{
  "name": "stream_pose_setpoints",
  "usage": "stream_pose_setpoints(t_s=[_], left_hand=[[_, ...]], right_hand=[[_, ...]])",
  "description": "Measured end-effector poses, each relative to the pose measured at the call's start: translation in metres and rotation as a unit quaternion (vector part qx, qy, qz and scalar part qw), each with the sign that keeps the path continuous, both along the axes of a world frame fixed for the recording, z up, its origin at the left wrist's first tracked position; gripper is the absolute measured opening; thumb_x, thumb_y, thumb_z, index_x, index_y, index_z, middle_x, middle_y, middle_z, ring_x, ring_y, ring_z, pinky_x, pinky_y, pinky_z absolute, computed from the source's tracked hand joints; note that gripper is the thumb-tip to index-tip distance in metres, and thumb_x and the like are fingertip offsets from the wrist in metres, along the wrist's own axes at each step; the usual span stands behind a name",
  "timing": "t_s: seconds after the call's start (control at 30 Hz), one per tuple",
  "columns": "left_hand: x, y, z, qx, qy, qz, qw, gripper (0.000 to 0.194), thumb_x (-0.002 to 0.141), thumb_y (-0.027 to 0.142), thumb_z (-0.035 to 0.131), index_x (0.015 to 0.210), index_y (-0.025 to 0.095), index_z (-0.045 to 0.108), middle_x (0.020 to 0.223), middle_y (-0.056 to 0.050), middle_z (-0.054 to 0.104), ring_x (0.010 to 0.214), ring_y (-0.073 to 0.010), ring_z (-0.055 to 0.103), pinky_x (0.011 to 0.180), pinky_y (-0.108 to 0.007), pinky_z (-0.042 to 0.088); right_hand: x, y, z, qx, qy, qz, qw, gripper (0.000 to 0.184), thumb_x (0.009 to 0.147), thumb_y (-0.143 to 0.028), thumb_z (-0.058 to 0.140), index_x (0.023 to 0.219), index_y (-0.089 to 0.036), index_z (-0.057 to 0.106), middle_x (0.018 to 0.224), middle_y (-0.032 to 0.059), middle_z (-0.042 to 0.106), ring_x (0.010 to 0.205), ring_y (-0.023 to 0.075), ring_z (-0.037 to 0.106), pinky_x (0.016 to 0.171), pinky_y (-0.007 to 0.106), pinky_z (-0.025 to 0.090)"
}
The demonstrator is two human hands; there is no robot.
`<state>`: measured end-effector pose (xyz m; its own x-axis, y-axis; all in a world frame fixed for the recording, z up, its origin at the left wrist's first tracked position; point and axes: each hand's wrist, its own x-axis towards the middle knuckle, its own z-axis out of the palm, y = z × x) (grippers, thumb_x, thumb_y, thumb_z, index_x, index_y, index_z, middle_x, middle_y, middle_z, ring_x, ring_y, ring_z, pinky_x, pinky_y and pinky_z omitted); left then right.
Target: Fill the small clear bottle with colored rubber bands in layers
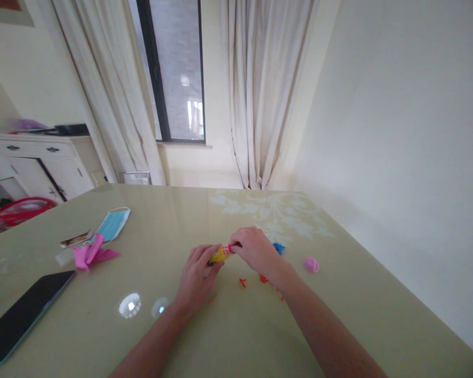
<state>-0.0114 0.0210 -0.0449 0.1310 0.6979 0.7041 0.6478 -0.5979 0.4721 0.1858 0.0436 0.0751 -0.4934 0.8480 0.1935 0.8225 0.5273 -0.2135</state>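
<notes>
A small, bumpy piece [219,255], yellow in the middle with a red-and-white end and a dark end, lies between my two hands low over the table; I cannot make out its kind. My left hand [197,275] is closed around its dark and yellow part. At the red end, my right hand [256,249] has thumb and fingers pinched on it. Small red bits [242,282] lie scattered below, with a red clump [263,278] partly behind my right forearm. A tangled blue clump [278,248] sits just beyond my right wrist.
Right of my hands lies a pink lump [311,264]. On the left are a dark-screened phone [26,317], a pink folded-paper shape [91,254] and a blue face mask [112,224]. The glossy table [173,215] meets a wall on the right.
</notes>
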Motion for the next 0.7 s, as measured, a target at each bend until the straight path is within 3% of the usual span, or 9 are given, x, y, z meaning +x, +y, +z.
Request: stream_pose_setpoints(t_s=[0.23,0.47,0.7], left_hand=[[-0.0011,0.0021,0.0006,0.0,-0.011,0.029,1.0,0.032,0.097,0.024,0.068,0.129,0.026,0.07,0.116,-0.007,0.073,0.104,-0.0233,0.068,0.087,-0.036,0.062],[0.0011,-0.0006,0.0031,0.007,-0.006,0.011,1.0,0.034,0.097,0.025,0.068,0.13,0.026,0.069,0.116,-0.007,0.073,0.106,-0.0231,0.069,0.092,-0.037,0.061],[0.0,0.0018,0.0012,-0.014,-0.021,0.026,0.999,0.033,0.098,0.026,0.067,0.131,0.026,0.069,0.117,-0.007,0.073,0.106,-0.0246,0.068,0.093,-0.04,0.06]], right_hand=[[-0.0036,-0.0024,-0.0023,-0.001,0.003,0.006,1.0,0.026,0.103,-0.014,0.059,0.097,-0.019,0.084,0.098,0.01,0.079,0.088,0.0202,0.072,0.079,0.029,0.047],[-0.0041,0.0004,-0.0028,-0.01,0.076,-0.052,0.996,0.012,0.091,-0.014,0.072,0.089,-0.02,0.083,0.088,0.0057,0.08,0.084,0.0197,0.071,0.075,0.028,0.046],[-0.0035,-0.0053,-0.0008,-0.017,0.11,-0.007,0.994,0.024,0.096,-0.008,0.062,0.099,-0.017,0.083,0.099,0.0082,0.081,0.091,0.0186,0.071,0.085,0.028,0.048]])
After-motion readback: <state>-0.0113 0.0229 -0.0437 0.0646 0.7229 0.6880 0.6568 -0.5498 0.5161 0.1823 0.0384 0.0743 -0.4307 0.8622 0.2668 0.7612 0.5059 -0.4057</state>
